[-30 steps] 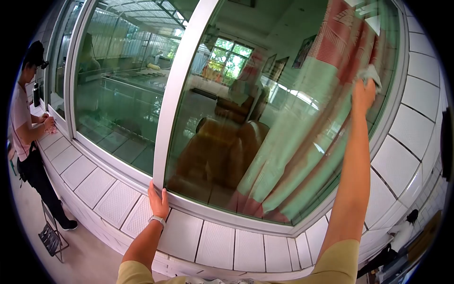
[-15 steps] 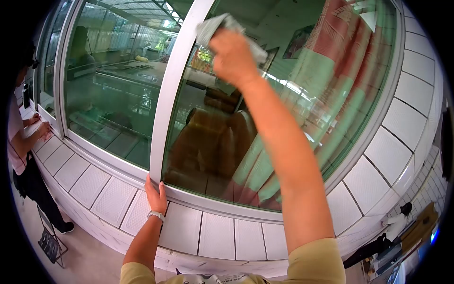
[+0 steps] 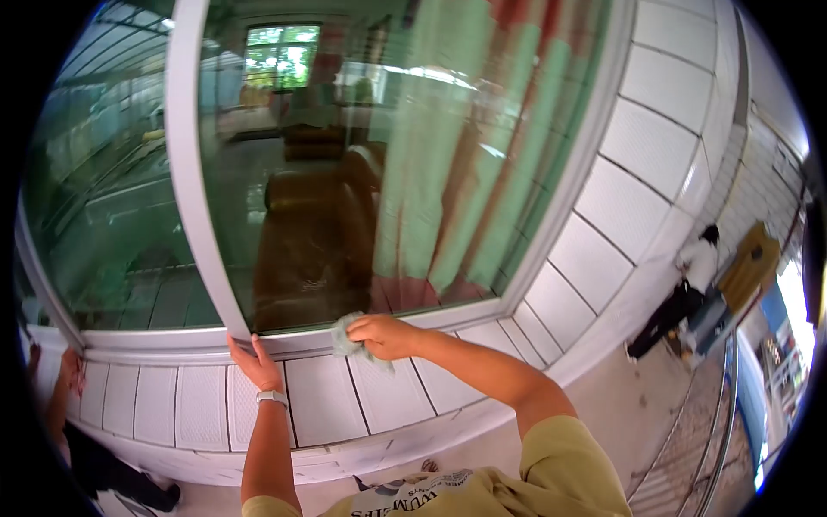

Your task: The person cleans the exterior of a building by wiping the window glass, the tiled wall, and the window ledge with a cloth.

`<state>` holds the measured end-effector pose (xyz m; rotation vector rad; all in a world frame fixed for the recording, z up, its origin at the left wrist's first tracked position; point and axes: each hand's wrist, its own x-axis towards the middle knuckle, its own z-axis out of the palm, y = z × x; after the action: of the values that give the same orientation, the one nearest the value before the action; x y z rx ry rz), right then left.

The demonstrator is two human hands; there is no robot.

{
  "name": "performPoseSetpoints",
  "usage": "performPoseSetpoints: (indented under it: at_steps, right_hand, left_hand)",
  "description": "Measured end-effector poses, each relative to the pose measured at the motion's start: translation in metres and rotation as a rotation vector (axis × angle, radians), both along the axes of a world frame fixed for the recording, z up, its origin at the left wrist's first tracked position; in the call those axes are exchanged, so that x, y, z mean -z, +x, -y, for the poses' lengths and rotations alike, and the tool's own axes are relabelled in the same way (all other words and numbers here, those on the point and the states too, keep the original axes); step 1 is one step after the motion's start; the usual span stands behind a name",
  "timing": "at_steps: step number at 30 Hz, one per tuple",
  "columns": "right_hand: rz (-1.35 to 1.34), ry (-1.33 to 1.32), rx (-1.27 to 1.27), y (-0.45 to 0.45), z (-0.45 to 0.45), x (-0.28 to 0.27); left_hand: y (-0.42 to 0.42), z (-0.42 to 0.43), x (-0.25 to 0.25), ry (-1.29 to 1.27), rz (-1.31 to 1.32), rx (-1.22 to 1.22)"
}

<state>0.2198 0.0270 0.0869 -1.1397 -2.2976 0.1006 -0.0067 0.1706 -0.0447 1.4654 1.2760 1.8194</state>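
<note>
Grey cloth, bunched in the right hand, has dropped from the glass to the lower frame, seemingly shifting the wiping there, near the left hand, braced with fingers parted.

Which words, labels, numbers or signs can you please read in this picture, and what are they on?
"WUM…", apparently: on the yellow shirt; the letters after it are unclear.
Smaller print above that, on the shirt: too small and blurred to read.
No other readable text.

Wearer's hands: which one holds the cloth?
The right hand, holding the pale cloth at the lower window frame; the left hand, light band on its wrist, holds no cloth.
</note>
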Motion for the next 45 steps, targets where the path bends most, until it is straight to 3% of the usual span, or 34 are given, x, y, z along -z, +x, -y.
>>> performPoseSetpoints:
  at_steps: [2, 4, 6, 8, 10, 12, 14, 19, 20, 22, 24, 28, 30, 32, 36, 43, 45]
  right_hand:
    - [-0.317, -0.575, 0.431, 0.006, 0.053, 0.005]
    - [-0.832, -0.451, 0.447, 0.012, 0.107, 0.033]
    - [-1.199, -0.426, 0.586, 0.005, 0.169, 0.036]
    - [-1.51, -0.314, 0.519, 0.009, 0.224, 0.058]
    - [-1.692, -0.272, 0.563, 0.011, 0.276, 0.064]
    - [-1.889, -0.204, 0.601, 0.007, 0.316, 0.073]
    - [-2.095, -0.191, 0.529, 0.004, 0.358, 0.08]
    - [-2.17, -0.115, 0.622, -0.002, 0.407, 0.1]
    - [-2.054, -0.196, 0.735, -0.011, 0.417, 0.087]
    - [-1.982, -0.212, 0.879, -0.019, 0.443, 0.081]
    - [-1.769, -0.225, 0.698, -0.025, 0.471, 0.088]
    - [-1.751, -0.09, 0.844, -0.025, 0.527, 0.1]
    - [-1.847, -0.064, 0.865, -0.03, 0.557, 0.1]
    - [-1.861, -0.028, 0.927, -0.035, 0.588, 0.111]
    - [-1.955, 0.034, 1.129, -0.055, 0.636, 0.119]
    - [-2.126, 0.2, 1.184, -0.072, 0.666, 0.139]
    - [-1.965, 0.303, 1.335, -0.067, 0.665, 0.148]
  left_hand:
    - [-0.002, -0.009, 0.011, 0.042, -0.036, 0.03]
    - [-0.002, -0.015, 0.016, 0.026, 0.1, 0.065]
    - [-0.014, -0.02, 0.02, -0.094, 0.163, 0.216]
    - [-0.025, 0.003, 0.004, -0.177, 0.146, 0.309]
    - [-0.033, 0.021, 0.009, -0.206, 0.11, 0.258]
    - [-0.025, 0.088, -0.018, -0.045, 0.252, 0.377]
    - [-0.005, 0.169, -0.043, -0.125, 0.306, 0.555]
    - [0.074, 0.298, -0.037, -0.667, -0.019, 1.39]
    - [0.087, 0.324, -0.039, -0.767, -0.112, 1.529]
    - [0.112, 0.372, -0.036, -0.76, -0.333, 1.755]
    - [0.13, 0.421, -0.031, -0.655, -0.331, 1.967]
    - [0.16, 0.472, -0.009, -1.015, -0.46, 2.103]
    - [0.167, 0.49, 0.004, -1.249, -0.26, 2.196]
    - [0.175, 0.513, 0.006, -1.178, -0.388, 2.218]
    - [0.186, 0.554, -0.003, -1.19, -0.329, 2.302]
    - [0.201, 0.591, -0.041, -1.038, -0.503, 2.376]
    - [0.202, 0.598, -0.053, -0.824, -0.515, 2.367]
